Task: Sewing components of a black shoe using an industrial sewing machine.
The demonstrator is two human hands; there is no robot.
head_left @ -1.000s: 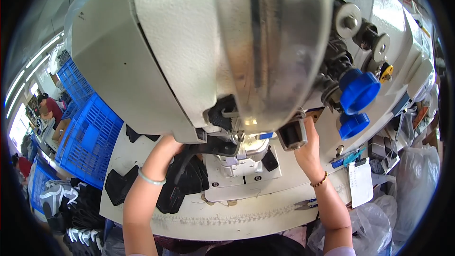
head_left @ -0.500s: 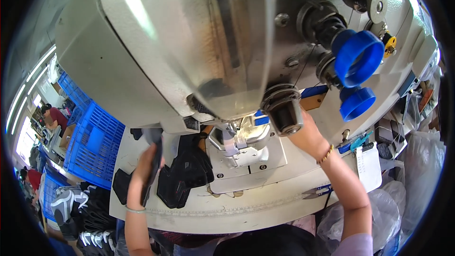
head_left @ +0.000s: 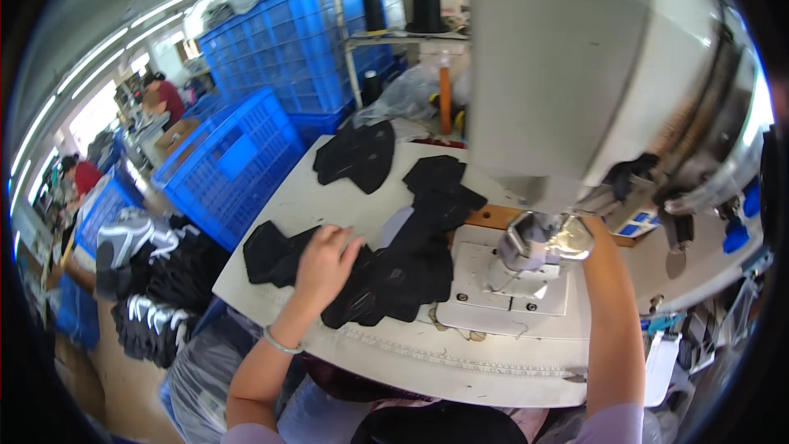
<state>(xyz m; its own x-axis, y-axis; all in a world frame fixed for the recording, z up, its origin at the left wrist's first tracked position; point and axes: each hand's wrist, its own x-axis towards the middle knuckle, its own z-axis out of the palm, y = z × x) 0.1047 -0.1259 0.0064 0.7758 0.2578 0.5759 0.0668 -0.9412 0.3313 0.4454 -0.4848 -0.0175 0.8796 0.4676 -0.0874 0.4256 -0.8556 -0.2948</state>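
My left hand [head_left: 327,269] is over the left part of the white sewing table [head_left: 271,300], its fingers apart and nothing visibly held. Beneath and beside it lie flat black cut pieces [head_left: 268,256], and a larger overlapping pile of black pieces [head_left: 403,275] spreads to its right. Another black piece [head_left: 362,156] rests by the far left table edge. My right arm reaches behind the needle area of the sewing machine [head_left: 559,57]; of my right hand [head_left: 597,234] only the base shows, its fingers hidden. Nearby is the metal presser foot area [head_left: 530,247].
Blue crates [head_left: 234,168] stand beyond the table's left side. Below them are stacked black-and-grey shoe uppers [head_left: 148,279]. Thread cones [head_left: 426,8] sit on a rack at the back. A small pair of snips [head_left: 575,376] lies at the front right. Two people work in the far left.
My view has swung left. My left hand, which held a black piece upright, is now without it above the black pieces. My right arm remains beside the machine.
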